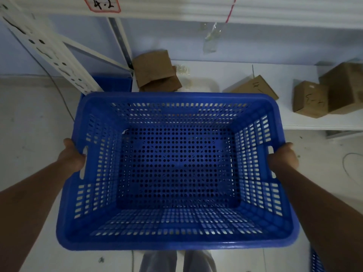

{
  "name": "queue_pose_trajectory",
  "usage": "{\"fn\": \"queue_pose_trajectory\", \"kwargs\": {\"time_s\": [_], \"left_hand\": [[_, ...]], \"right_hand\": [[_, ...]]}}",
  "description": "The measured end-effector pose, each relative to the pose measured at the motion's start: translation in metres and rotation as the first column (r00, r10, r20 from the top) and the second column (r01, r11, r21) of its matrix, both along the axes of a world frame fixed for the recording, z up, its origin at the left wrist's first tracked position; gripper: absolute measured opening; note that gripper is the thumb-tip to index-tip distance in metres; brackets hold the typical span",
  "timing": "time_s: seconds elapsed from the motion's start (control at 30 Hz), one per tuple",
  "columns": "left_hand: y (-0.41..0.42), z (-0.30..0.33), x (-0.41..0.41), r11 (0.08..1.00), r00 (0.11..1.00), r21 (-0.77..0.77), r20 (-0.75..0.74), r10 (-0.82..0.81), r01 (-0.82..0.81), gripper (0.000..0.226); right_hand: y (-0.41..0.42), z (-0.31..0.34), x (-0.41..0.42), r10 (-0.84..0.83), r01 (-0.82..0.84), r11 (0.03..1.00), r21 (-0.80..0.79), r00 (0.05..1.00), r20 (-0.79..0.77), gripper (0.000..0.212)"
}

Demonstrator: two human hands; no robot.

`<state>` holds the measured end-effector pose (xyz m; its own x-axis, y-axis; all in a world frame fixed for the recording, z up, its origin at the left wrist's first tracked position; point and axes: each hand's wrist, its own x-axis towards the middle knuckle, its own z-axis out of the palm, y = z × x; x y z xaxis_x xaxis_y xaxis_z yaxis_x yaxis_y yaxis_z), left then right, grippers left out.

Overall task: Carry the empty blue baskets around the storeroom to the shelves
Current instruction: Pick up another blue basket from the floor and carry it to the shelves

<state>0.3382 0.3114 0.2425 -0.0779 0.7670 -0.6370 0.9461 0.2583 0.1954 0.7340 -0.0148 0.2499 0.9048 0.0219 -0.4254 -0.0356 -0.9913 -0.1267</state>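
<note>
Basket: a large blue perforated plastic basket [177, 169], empty, is up off the floor at waist height, right in front of the person, its far rim nearly over the edge of the low white shelf board [235, 75].
Left hand: the left hand [73, 156] is clamped on the basket's left side by the handle slot; fingers are tucked out of sight under the rim.
Right hand: the right hand [282, 158] is gripping the opposite side at the right handle slot, same hold.
Shelves: white slotted metal shelving [45, 50] stands directly ahead, an upper level marked with a handwritten label; brown cardboard boxes [310, 99] sit on the lower board to the right, flattened brown cardboard [157, 72] at the back.
Done so far: this basket has reached the shelves, by the look of it.
Left to do: it is not yet set down, and there is bare board ahead.
More baskets: something blue [115, 83] sits behind the shelf post, possibly another basket, though the view is too dim to be sure; a blue corner [316, 262] shows at bottom right.
</note>
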Motion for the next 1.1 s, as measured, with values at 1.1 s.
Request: {"fn": "queue_pose_trajectory", "kwargs": {"time_s": [1.1], "left_hand": [[-0.314,0.285,0.314,0.171,0.173,0.023,-0.068,-0.983,0.985,0.04]], "right_hand": [[-0.297,0.249,-0.016,0.067,-0.061,0.99,0.131,0.997,-0.047,0.033]]}}
